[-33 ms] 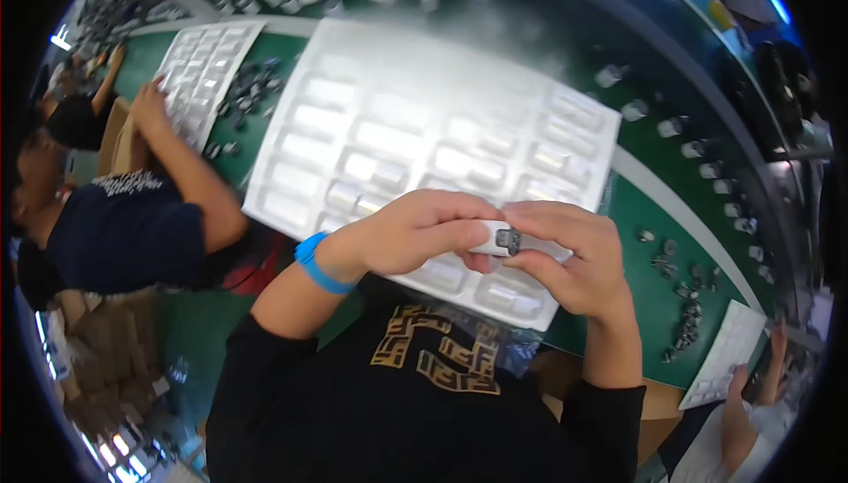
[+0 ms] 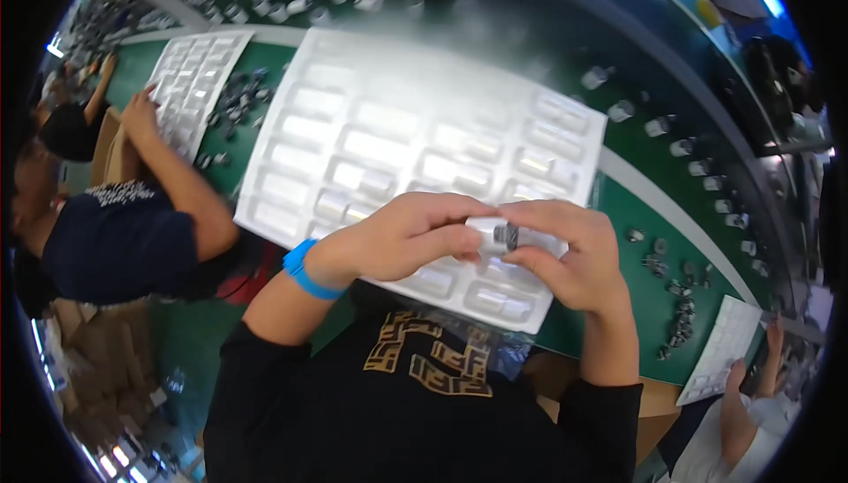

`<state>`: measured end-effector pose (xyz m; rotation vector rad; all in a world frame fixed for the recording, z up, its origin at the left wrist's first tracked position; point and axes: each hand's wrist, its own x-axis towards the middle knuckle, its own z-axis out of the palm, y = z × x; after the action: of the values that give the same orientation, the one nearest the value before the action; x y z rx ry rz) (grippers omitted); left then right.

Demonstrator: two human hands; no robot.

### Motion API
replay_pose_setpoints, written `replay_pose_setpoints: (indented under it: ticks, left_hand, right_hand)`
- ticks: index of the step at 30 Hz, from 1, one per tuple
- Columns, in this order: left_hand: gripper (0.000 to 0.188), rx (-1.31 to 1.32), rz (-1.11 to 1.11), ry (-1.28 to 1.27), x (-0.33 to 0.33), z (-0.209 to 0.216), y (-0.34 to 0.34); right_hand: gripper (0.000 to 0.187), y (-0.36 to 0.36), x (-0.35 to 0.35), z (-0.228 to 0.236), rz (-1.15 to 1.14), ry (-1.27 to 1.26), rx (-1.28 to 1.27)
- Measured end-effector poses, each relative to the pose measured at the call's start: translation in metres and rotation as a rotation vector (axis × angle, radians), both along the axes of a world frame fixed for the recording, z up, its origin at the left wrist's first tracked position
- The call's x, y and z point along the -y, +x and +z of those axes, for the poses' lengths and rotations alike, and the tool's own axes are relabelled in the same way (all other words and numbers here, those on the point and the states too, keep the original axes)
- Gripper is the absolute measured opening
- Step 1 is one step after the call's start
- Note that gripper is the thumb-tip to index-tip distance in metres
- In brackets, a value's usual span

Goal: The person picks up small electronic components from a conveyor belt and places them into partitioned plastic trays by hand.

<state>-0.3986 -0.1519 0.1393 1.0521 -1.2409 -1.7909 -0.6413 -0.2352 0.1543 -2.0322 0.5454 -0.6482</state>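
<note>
Above the near part of a large white plastic tray (image 2: 380,68), my two hands hold a small white part with a dark grey end (image 2: 505,237). My left hand (image 2: 411,237), with a blue band at its wrist, pinches the white body between thumb and fingers. From the other side, my right hand (image 2: 574,249) has its thumb and fingers closed around the grey end. Rows of oblong pockets fill the tray. Several pockets toward the near and right sides contain shiny whitish pieces, such as the piece (image 2: 508,299) just below my hands.
Small dark parts (image 2: 678,328) lie loose on the green table (image 2: 632,311) to the right. A curved line of white-and-grey parts (image 2: 658,125) runs behind the tray. A person at left (image 2: 124,227) works over another white tray (image 2: 199,64); another person's hand (image 2: 736,375) is at far right.
The white part has turned slightly in my fingers, so its grey end is seen more from the side. The whole view has shifted a little.
</note>
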Motion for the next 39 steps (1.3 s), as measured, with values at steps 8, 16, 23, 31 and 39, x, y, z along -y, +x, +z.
replay_pose_setpoints:
  ticks: [8, 16, 23, 31, 39]
  left_hand:
    - [0.04, 1.231, 0.464, -0.788, 0.07, -0.014, 0.132]
    - [0.055, 1.489, 0.198, -0.508, 0.123, -0.033, 0.19]
    - [0.04, 1.496, 0.156, -0.434, 0.135, -0.028, 0.189]
    - [0.037, 1.221, 0.468, -0.685, 0.093, 0.002, 0.151]
    - [0.047, 0.074, 0.481, -0.373, 0.016, -0.007, 0.021]
  right_hand:
    - [0.038, -0.135, 0.147, -0.056, -0.744, -0.236, -0.767]
    - [0.062, -0.13, 0.24, -0.042, -0.651, -0.285, -0.72]
    - [0.064, -0.036, 0.321, -0.084, -0.297, -0.451, -1.08]
    - [0.033, -0.038, 0.291, -0.068, -0.28, -0.519, -1.092]
    - [0.037, -0.059, 0.127, -0.007, -0.375, 0.181, 0.094]
